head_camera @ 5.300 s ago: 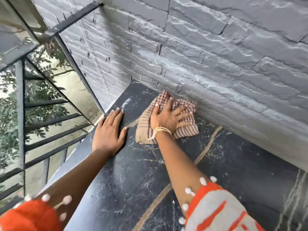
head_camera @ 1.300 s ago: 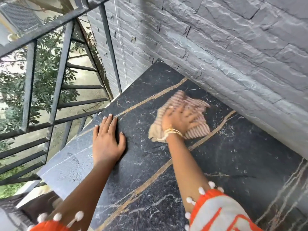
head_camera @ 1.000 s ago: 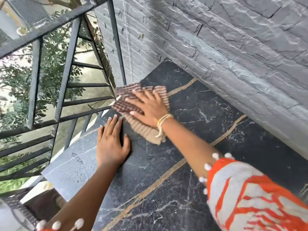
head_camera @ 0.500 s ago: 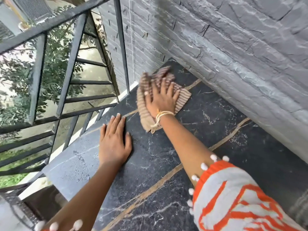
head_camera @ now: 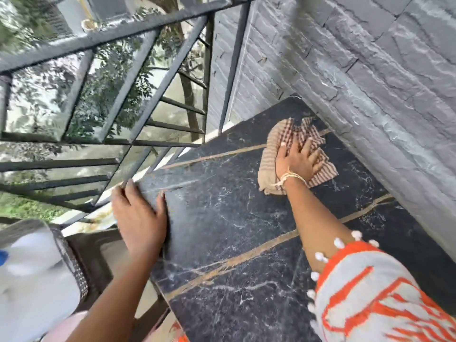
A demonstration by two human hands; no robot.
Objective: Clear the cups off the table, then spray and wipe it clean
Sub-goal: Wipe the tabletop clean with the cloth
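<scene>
Head view: right hand (head_camera: 297,160) spread flat on cloth (head_camera: 270,156) near wall (head_camera: 370,82), pressed for wiping; left hand (head_camera: 139,215) flat on table (head_camera: 234,218) edge, likely bracing.

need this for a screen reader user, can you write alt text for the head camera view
A person's right hand presses a striped cloth flat on a black marble table beside a grey stone wall. The left hand rests flat at the table's near edge, by a black metal railing with trees beyond.
</scene>
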